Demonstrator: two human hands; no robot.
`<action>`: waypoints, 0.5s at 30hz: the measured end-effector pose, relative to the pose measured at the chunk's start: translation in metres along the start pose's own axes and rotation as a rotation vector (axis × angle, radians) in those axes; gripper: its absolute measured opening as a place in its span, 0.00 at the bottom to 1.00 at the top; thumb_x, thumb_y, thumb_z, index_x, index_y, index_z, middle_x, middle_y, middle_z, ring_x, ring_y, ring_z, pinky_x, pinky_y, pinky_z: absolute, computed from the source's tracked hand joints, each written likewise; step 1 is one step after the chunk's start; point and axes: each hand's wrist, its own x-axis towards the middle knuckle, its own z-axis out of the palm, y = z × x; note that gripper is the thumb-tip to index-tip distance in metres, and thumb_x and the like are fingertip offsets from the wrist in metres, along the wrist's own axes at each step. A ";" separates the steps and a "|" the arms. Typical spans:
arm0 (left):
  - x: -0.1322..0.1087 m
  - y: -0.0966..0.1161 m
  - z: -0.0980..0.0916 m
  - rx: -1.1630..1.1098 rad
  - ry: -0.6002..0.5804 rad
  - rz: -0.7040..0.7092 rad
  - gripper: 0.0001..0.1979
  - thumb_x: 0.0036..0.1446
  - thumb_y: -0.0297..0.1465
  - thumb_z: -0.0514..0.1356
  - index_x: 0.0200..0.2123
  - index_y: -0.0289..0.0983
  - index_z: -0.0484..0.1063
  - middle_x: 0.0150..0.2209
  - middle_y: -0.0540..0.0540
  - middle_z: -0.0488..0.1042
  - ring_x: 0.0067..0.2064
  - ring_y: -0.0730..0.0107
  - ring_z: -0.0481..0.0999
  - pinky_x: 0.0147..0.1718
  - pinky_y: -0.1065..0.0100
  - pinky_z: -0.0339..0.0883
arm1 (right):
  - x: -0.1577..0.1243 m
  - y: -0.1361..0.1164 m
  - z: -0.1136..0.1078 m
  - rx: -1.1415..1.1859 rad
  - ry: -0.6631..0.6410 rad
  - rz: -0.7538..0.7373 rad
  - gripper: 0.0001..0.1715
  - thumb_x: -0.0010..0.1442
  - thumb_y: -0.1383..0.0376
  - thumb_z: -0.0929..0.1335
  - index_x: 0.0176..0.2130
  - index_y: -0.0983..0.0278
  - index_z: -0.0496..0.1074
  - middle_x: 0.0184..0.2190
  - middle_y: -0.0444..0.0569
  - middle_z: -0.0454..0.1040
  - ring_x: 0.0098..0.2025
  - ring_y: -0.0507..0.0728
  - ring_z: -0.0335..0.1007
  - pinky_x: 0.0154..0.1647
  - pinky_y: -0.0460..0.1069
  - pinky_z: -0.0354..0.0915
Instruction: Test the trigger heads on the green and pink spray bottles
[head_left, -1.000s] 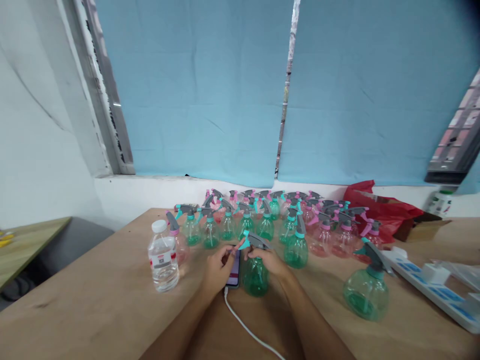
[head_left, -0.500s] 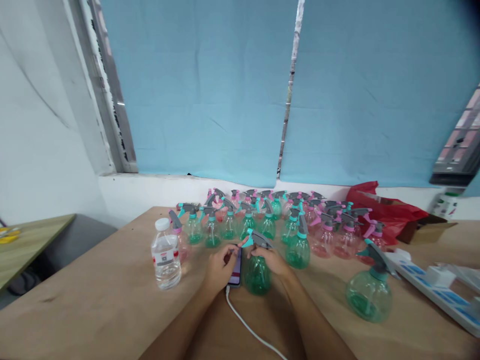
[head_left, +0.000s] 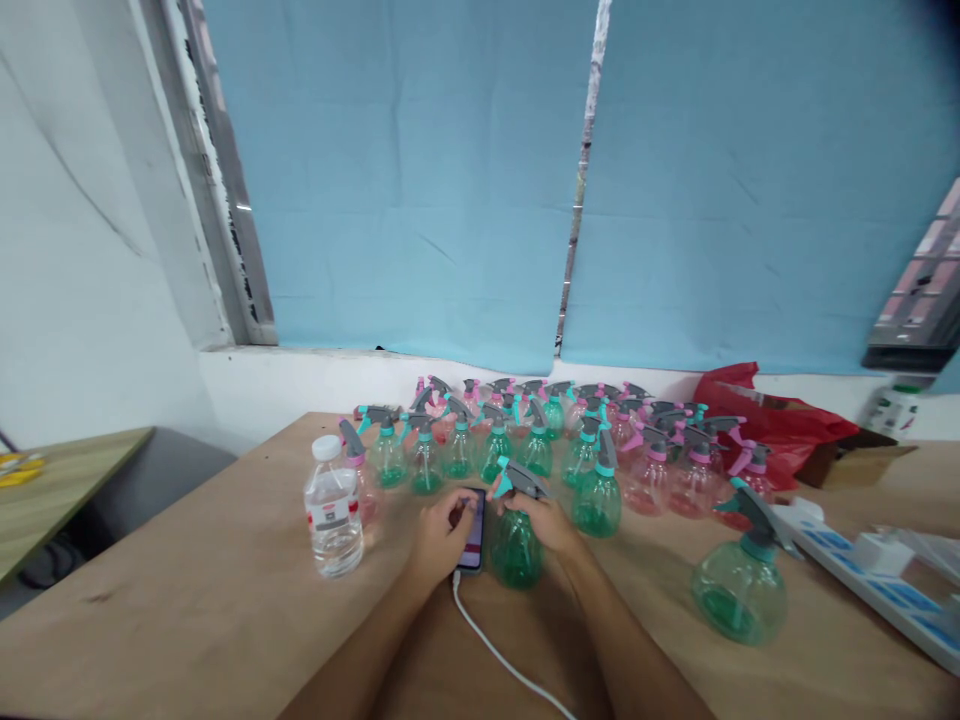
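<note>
My right hand [head_left: 541,518] is closed round the neck of a green spray bottle [head_left: 517,555] with a grey and turquoise trigger head. The bottle stands upright, and one fingertip is by its nozzle. To its left, a phone [head_left: 474,545] lies face up with a white cable [head_left: 487,648] plugged into its near end. My left hand [head_left: 442,535] is at the phone's left side, fingers curled in and tips over the screen. Whether anything is between those fingers is hidden. Another green spray bottle [head_left: 598,500] stands just right of my right hand.
Several green and pink spray bottles [head_left: 536,452] fill the table's back. A clear water bottle [head_left: 334,525] stands left; a lone green spray bottle [head_left: 739,590] stands right. Beyond are a power strip [head_left: 862,570], a red bag [head_left: 787,420] and an open cardboard box [head_left: 862,460].
The fingertips of my two hands have drawn slightly apart near the nozzle, showing more of the phone's top end. My right hand keeps its hold on the bottle.
</note>
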 end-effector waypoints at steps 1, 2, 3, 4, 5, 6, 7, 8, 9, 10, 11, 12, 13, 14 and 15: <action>0.000 0.000 0.000 0.006 -0.005 0.000 0.17 0.67 0.42 0.54 0.41 0.39 0.80 0.25 0.51 0.74 0.26 0.68 0.72 0.27 0.69 0.65 | 0.000 0.002 -0.001 -0.010 0.017 -0.013 0.08 0.52 0.58 0.72 0.31 0.60 0.80 0.24 0.45 0.77 0.29 0.57 0.72 0.38 0.52 0.70; 0.000 0.001 0.000 0.011 -0.012 0.001 0.17 0.67 0.42 0.54 0.41 0.39 0.80 0.24 0.52 0.74 0.26 0.69 0.72 0.27 0.69 0.65 | 0.000 0.005 -0.002 -0.015 0.034 -0.024 0.09 0.53 0.57 0.73 0.32 0.60 0.80 0.25 0.45 0.77 0.29 0.57 0.72 0.39 0.52 0.70; 0.000 0.002 -0.001 0.015 -0.021 0.003 0.17 0.68 0.42 0.54 0.41 0.39 0.79 0.24 0.52 0.73 0.26 0.69 0.71 0.27 0.69 0.64 | -0.001 0.008 -0.004 -0.020 0.051 -0.033 0.11 0.54 0.56 0.73 0.33 0.60 0.80 0.26 0.46 0.78 0.29 0.57 0.72 0.40 0.52 0.71; 0.000 0.002 -0.001 0.018 -0.033 0.008 0.17 0.68 0.41 0.54 0.41 0.39 0.79 0.24 0.53 0.72 0.26 0.69 0.71 0.27 0.69 0.64 | -0.001 0.012 -0.005 -0.030 0.072 -0.042 0.13 0.55 0.54 0.73 0.34 0.60 0.80 0.27 0.46 0.78 0.30 0.57 0.73 0.40 0.52 0.71; -0.001 0.003 -0.001 0.022 -0.048 0.015 0.17 0.68 0.41 0.53 0.41 0.39 0.79 0.24 0.53 0.72 0.26 0.69 0.71 0.27 0.69 0.63 | -0.002 0.015 -0.006 -0.050 0.103 -0.055 0.14 0.55 0.52 0.74 0.34 0.61 0.80 0.27 0.47 0.78 0.30 0.57 0.73 0.40 0.52 0.71; -0.001 0.003 -0.001 0.028 -0.066 0.023 0.16 0.68 0.40 0.53 0.41 0.39 0.79 0.23 0.53 0.71 0.26 0.70 0.71 0.27 0.69 0.63 | -0.002 0.019 -0.006 -0.084 0.145 -0.072 0.15 0.56 0.52 0.74 0.35 0.61 0.80 0.27 0.46 0.77 0.30 0.57 0.72 0.39 0.52 0.70; -0.002 0.004 -0.001 0.033 -0.087 0.030 0.16 0.68 0.40 0.53 0.41 0.39 0.79 0.23 0.53 0.71 0.26 0.70 0.71 0.27 0.69 0.63 | -0.003 0.022 -0.007 -0.131 0.195 -0.091 0.16 0.57 0.51 0.73 0.36 0.61 0.80 0.27 0.46 0.76 0.30 0.56 0.72 0.38 0.51 0.70; -0.002 0.004 0.000 0.034 -0.111 0.036 0.15 0.68 0.39 0.54 0.41 0.39 0.78 0.24 0.53 0.72 0.26 0.70 0.72 0.28 0.69 0.64 | -0.004 0.026 -0.006 -0.188 0.244 -0.112 0.17 0.59 0.51 0.73 0.39 0.61 0.80 0.27 0.45 0.76 0.31 0.56 0.71 0.37 0.50 0.69; -0.003 0.004 0.000 0.032 -0.139 0.043 0.15 0.68 0.39 0.54 0.43 0.40 0.78 0.25 0.53 0.73 0.26 0.70 0.72 0.29 0.68 0.65 | -0.006 0.029 -0.006 -0.249 0.283 -0.134 0.17 0.60 0.51 0.72 0.43 0.60 0.80 0.28 0.45 0.76 0.32 0.56 0.71 0.37 0.50 0.69; -0.003 0.005 0.000 0.027 -0.168 0.052 0.14 0.68 0.40 0.54 0.44 0.40 0.77 0.27 0.52 0.74 0.27 0.69 0.73 0.30 0.68 0.66 | -0.007 0.032 -0.005 -0.309 0.309 -0.157 0.18 0.62 0.52 0.71 0.46 0.60 0.79 0.30 0.45 0.76 0.33 0.56 0.72 0.39 0.50 0.69; -0.004 0.005 0.001 0.023 -0.195 0.069 0.14 0.68 0.40 0.55 0.47 0.40 0.76 0.30 0.51 0.76 0.28 0.69 0.74 0.32 0.67 0.68 | -0.008 0.034 -0.004 -0.362 0.321 -0.181 0.19 0.64 0.53 0.70 0.49 0.60 0.78 0.33 0.45 0.77 0.36 0.57 0.73 0.42 0.51 0.69; -0.005 0.005 0.001 0.017 -0.215 0.095 0.14 0.67 0.40 0.57 0.49 0.40 0.75 0.34 0.50 0.78 0.32 0.67 0.76 0.35 0.66 0.70 | -0.009 0.037 -0.003 -0.405 0.323 -0.205 0.19 0.65 0.53 0.69 0.51 0.59 0.77 0.37 0.47 0.78 0.40 0.58 0.74 0.46 0.52 0.69; -0.005 0.005 0.001 0.014 -0.227 0.127 0.15 0.66 0.40 0.59 0.52 0.40 0.74 0.38 0.47 0.79 0.36 0.65 0.78 0.39 0.64 0.72 | -0.010 0.039 -0.001 -0.439 0.319 -0.228 0.19 0.67 0.53 0.68 0.52 0.59 0.77 0.40 0.48 0.78 0.44 0.59 0.74 0.50 0.54 0.69; -0.005 0.005 0.002 0.013 -0.236 0.161 0.18 0.64 0.39 0.61 0.54 0.40 0.73 0.43 0.45 0.78 0.42 0.62 0.79 0.44 0.62 0.73 | -0.011 0.040 0.000 -0.464 0.312 -0.251 0.19 0.68 0.54 0.67 0.54 0.59 0.76 0.43 0.49 0.78 0.47 0.60 0.74 0.54 0.56 0.68; -0.005 0.005 0.002 0.013 -0.247 0.192 0.21 0.62 0.39 0.63 0.56 0.40 0.71 0.47 0.43 0.77 0.47 0.59 0.78 0.49 0.59 0.73 | -0.011 0.041 0.001 -0.484 0.303 -0.273 0.20 0.69 0.54 0.66 0.56 0.59 0.74 0.46 0.50 0.77 0.50 0.61 0.73 0.57 0.57 0.67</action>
